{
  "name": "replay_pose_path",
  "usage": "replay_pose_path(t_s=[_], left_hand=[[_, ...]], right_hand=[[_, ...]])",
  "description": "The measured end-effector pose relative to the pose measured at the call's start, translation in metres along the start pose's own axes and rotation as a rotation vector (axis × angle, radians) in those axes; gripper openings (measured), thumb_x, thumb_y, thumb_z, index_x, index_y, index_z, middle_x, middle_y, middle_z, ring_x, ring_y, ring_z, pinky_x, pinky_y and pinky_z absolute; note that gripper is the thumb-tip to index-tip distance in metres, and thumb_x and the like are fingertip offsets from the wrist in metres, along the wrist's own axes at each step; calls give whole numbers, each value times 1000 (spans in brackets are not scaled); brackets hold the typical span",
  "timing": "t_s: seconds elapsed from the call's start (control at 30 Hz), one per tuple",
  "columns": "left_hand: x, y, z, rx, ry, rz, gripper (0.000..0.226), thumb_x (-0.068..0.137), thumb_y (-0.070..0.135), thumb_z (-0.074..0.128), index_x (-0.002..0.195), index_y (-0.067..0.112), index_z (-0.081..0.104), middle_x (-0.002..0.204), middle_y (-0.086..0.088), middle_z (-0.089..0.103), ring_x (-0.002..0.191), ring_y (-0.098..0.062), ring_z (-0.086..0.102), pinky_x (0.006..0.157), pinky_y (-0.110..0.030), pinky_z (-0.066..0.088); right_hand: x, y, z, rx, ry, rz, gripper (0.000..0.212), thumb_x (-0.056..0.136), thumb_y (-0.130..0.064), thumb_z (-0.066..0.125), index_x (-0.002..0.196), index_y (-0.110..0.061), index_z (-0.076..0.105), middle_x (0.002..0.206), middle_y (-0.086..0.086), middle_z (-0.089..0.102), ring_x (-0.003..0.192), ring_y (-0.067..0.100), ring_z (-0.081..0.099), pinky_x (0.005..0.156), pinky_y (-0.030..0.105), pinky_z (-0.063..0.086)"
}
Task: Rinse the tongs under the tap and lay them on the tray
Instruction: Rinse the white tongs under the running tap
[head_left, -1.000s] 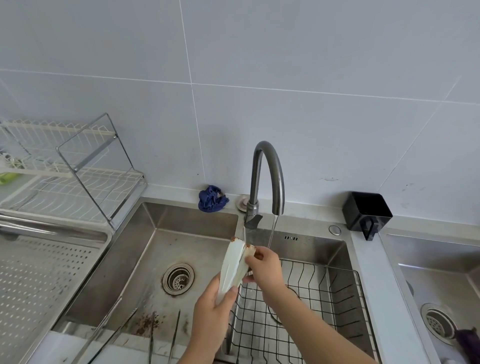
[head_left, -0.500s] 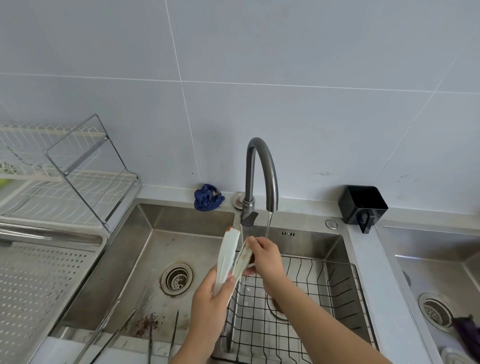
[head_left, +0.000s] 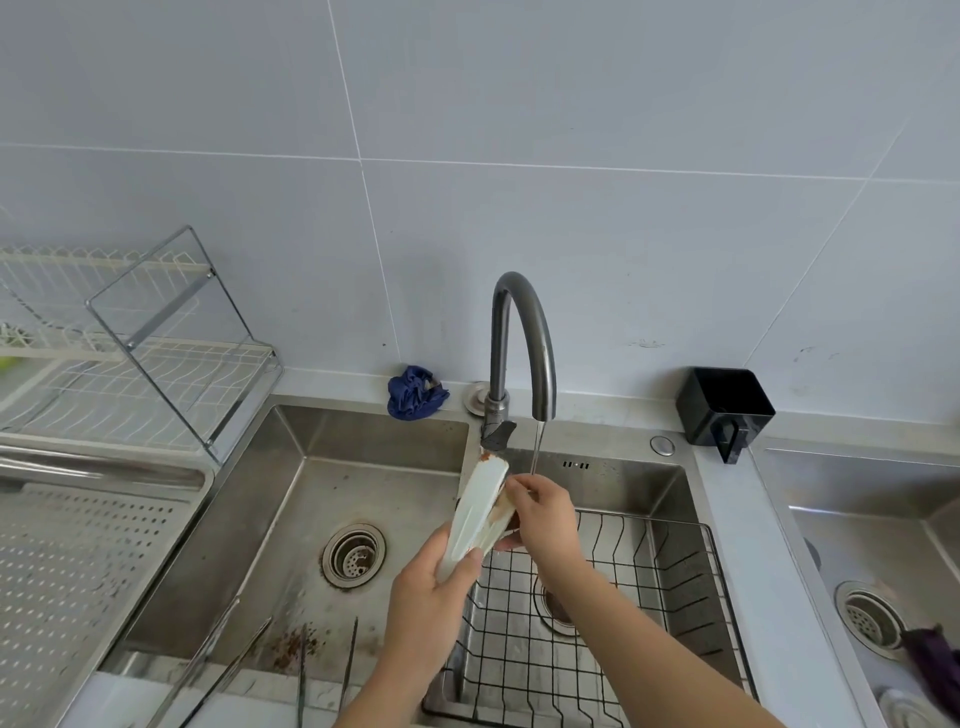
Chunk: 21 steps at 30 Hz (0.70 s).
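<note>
White tongs (head_left: 479, 508) — hinge end hidden in the gripping left hand (head_left: 427, 613); right hand (head_left: 548, 514) pinches one arm.

- I am looking at a kitchen: a steel sink (head_left: 291, 499) is sitting under a curved tap (head_left: 544, 364) that is running water.
- A wire dish rack (head_left: 156, 384) is standing beside it, and pale wall tiles (head_left: 623, 234) are running behind.

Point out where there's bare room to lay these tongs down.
The perforated tray, between dish rack and sink: bare. The basin floor between drain and back wall: bare. Crowded: metal utensils along the basin's near edge, and the tongs held beside the wire basket.
</note>
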<state>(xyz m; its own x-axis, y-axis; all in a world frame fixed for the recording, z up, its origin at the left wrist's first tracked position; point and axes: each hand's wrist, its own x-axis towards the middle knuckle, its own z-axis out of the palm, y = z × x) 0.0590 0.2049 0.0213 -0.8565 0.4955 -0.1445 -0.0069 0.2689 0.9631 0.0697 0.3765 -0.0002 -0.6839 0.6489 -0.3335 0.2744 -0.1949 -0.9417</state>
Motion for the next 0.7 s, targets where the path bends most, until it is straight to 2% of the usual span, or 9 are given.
replay_pose_path(t_s=[0.13,0.2,0.27,0.33,0.4,0.53,0.6,0.7], left_hand=[[3,-3,-1,6,20,0,24,98,31,62,117,46,67,89,-5,71,74,-25,61,68,-29,49],[3,-4,-2,-9,36,1,22,98,33,62,117,44,67,89,1,72,81,-24,65,71,-35,53],[3,-2,-3,-19,31,0,20,99,34,62,115,43,68,89,3,72,80,-21,65,73,-42,55],[3,1,-2,-9,26,12,18,99,33,62,114,41,69,91,9,73,82,-12,67,75,-36,55],[4,2,-2,16,27,21,20,99,30,61,114,40,69,92,12,74,84,-10,66,73,-26,53],[6,1,-6,37,26,13,21,98,30,62,115,40,69,86,11,72,78,-15,63,67,-27,51],[8,4,-6,32,12,21,20,98,31,62,114,42,69,87,13,72,77,-10,64,67,-23,51],[10,10,1,44,5,30,22,98,30,62,111,45,69,91,17,72,82,-5,65,64,-16,50]], right_hand=[[-4,1,5,33,-99,68,26,84,5,61,104,-11,66,98,23,72,76,32,76,55,36,61],[-3,0,5,49,-77,52,21,87,0,62,104,-11,68,94,24,72,72,32,76,53,35,60],[1,-1,1,35,-18,22,12,98,-14,59,98,-10,71,86,24,71,65,32,74,50,36,59],[3,0,-1,32,11,18,25,103,-23,54,93,-9,72,77,21,67,60,30,71,49,37,59],[2,1,0,52,1,38,26,105,-21,52,95,-6,72,76,16,63,59,25,69,51,36,59],[1,0,-3,142,-101,98,22,101,-7,50,101,-2,71,88,21,73,69,29,73,56,35,59],[2,-3,-7,199,-55,106,21,102,-12,53,101,-4,72,88,20,76,70,30,75,54,35,59],[3,1,-4,136,99,56,27,104,-23,57,89,-7,72,70,10,67,60,29,72,49,34,58]])
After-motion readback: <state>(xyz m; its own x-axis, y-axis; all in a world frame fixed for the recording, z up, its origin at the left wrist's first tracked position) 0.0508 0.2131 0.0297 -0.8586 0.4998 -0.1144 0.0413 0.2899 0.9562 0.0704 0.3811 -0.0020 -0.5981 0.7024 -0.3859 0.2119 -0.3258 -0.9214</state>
